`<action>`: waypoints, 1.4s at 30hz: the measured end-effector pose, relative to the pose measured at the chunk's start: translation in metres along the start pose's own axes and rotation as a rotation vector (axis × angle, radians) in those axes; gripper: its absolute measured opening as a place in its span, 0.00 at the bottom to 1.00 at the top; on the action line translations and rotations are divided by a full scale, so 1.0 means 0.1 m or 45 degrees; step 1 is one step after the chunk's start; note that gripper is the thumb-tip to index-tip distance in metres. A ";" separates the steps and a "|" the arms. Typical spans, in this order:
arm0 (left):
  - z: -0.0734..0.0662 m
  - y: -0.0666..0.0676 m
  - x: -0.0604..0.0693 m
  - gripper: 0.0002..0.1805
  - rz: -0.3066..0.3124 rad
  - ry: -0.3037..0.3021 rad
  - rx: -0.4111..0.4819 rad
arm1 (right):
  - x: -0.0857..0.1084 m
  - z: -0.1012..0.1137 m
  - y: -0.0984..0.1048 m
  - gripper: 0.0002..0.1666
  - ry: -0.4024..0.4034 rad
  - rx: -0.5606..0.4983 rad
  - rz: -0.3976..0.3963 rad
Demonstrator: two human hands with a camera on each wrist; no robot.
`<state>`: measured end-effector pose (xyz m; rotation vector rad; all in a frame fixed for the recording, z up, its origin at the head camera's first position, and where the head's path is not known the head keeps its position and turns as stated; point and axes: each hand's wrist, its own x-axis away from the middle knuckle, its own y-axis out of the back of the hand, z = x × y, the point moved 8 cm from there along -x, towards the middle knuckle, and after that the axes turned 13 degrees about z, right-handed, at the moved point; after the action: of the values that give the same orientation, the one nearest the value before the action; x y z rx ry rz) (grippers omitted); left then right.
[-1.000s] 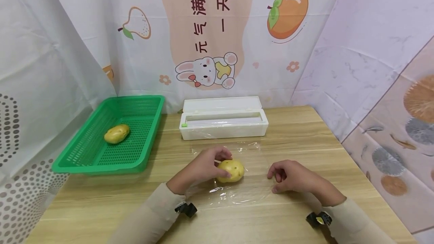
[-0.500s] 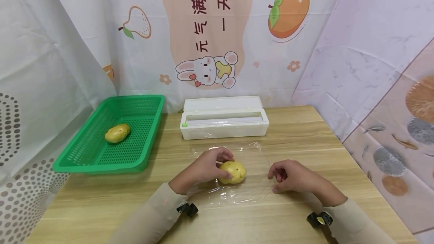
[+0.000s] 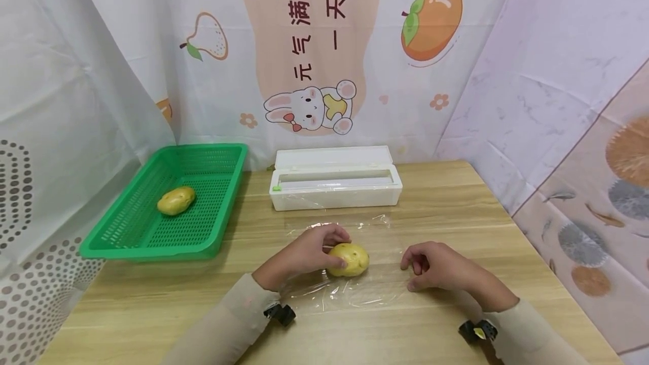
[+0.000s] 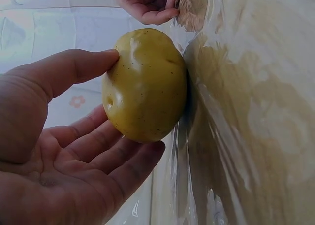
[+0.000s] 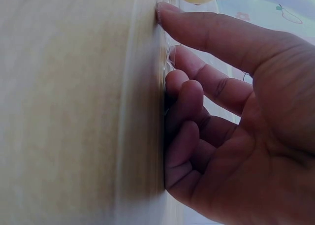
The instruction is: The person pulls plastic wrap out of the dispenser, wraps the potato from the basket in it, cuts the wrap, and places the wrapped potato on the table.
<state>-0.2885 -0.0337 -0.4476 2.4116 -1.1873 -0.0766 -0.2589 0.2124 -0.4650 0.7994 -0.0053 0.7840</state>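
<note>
My left hand (image 3: 309,252) holds a yellow potato (image 3: 349,259) between thumb and fingers. The potato rests on a sheet of clear plastic wrap (image 3: 375,289) spread over the table. In the left wrist view, the thumb presses one side of the potato (image 4: 147,87) and the fingertips lie along its lower side. My right hand (image 3: 441,266) rests on the table at the sheet's right edge. In the right wrist view, its thumb and index fingertips touch the film with a gap between them, and the other fingers are loosely curled.
A white plastic wrap dispenser (image 3: 337,199) with its lid raised stands behind the hands. On the left, a green basket (image 3: 218,230) holds a second potato (image 3: 176,201). Printed curtains (image 3: 203,100) hang behind and beside the wooden table (image 3: 456,190).
The potato and my left hand have shifted very slightly to the right. My right hand has stayed in place.
</note>
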 end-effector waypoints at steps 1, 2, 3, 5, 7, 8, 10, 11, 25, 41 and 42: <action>0.00 -0.01 0.00 0.24 0.005 -0.006 0.000 | 0.00 -0.01 -0.01 0.20 -0.001 0.000 0.001; 0.01 -0.01 0.00 0.24 0.010 -0.011 0.002 | 0.00 -0.01 -0.01 0.20 -0.001 -0.001 0.001; 0.01 -0.02 0.00 0.24 0.015 -0.020 0.005 | 0.00 -0.02 -0.02 0.20 -0.002 -0.004 0.002; 0.01 -0.02 0.00 0.25 0.020 -0.025 -0.004 | 0.01 -0.02 -0.02 0.20 0.005 -0.011 0.003; 0.01 -0.01 0.01 0.27 0.017 -0.013 -0.024 | 0.01 -0.02 -0.02 0.20 0.012 -0.017 -0.001; 0.01 0.00 0.02 0.28 0.012 -0.003 -0.027 | 0.02 -0.01 -0.02 0.20 0.017 -0.019 -0.002; 0.01 0.03 0.06 0.30 -0.006 0.026 -0.039 | 0.02 0.01 -0.02 0.20 0.029 -0.022 -0.003; 0.01 0.05 0.09 0.31 -0.017 0.043 -0.050 | 0.01 0.01 -0.02 0.20 0.028 -0.021 -0.003; 0.15 0.25 0.75 0.14 -0.004 0.133 -0.368 | 0.06 0.09 -0.01 0.19 0.050 0.027 0.051; 0.26 0.07 1.07 0.16 0.298 0.116 -0.449 | 0.23 0.35 -0.05 0.17 0.359 0.174 0.118; 0.26 0.06 1.08 0.17 0.305 0.117 -0.467 | 0.23 0.36 -0.07 0.18 0.360 0.189 0.132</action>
<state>-0.2318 -0.1292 -0.4529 1.9259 -1.2846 -0.0982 -0.2275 0.2006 -0.4371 0.8271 0.2691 0.9989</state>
